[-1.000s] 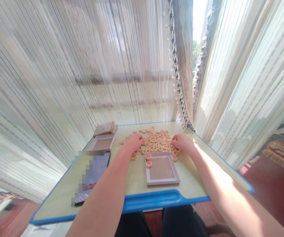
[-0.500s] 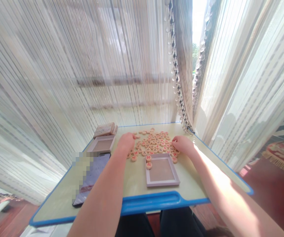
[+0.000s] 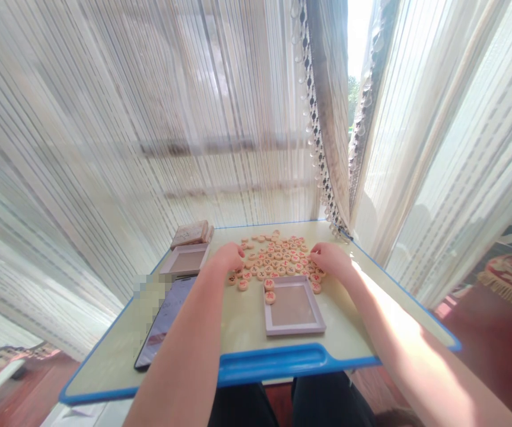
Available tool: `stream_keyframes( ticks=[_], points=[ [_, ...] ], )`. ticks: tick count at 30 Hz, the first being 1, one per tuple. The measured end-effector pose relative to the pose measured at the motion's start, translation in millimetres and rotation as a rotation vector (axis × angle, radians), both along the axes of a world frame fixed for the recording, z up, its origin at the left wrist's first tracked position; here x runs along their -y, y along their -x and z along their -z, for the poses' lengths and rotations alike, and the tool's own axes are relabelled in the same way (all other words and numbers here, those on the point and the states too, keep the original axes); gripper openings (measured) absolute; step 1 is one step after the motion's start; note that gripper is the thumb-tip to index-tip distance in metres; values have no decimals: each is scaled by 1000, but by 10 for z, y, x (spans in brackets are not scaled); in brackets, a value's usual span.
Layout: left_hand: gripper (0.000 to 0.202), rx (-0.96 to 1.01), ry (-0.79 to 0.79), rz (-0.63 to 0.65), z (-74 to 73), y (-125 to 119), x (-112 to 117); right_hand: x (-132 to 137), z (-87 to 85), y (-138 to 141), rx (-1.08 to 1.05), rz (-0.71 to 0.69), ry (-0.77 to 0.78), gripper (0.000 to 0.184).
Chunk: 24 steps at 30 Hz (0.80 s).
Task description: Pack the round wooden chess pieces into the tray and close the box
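Many round wooden Chinese chess pieces with red or dark characters lie in a loose spread on the table. My left hand is at the left side of the spread, thumb and fingertips a little apart, with no piece visible between them. At the right edge of the spread is my right hand, its fingers bent together close to the pieces; whether a piece is in them is hidden. A shallow pale box tray stands in front of the spread. Two red-marked chess pieces rest in its back left corner.
The pale table has a blue rim and a blue front groove. On the left are a tablet, partly blurred out, another shallow tray and a stack of flat boxes. String curtains hang behind.
My left hand has drawn slightly down and back from a piece at the far left of the spread. The right hand has barely moved. The two pieces in the tray stay put.
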<state>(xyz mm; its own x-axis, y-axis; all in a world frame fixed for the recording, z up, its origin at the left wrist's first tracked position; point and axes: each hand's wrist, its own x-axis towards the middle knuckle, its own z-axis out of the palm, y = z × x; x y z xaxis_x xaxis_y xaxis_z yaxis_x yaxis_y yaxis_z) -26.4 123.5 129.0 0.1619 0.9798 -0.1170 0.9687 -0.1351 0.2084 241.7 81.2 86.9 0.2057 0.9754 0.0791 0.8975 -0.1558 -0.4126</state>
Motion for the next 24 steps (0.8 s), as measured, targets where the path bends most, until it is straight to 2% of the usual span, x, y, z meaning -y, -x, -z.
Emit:
stream_keyframes(
  ticks=[11,18,24],
  points=[
    [28,-32,-83,138,133,-36,-36,38,-32,20,-12,4,-3,31],
    [19,65,-60,162,73,-56,-15,31,-19,9,-11,2,-8,30],
    [19,67,-30,141,155,-57,-87,7,-4,5,4,-11,2,30]
  ],
)
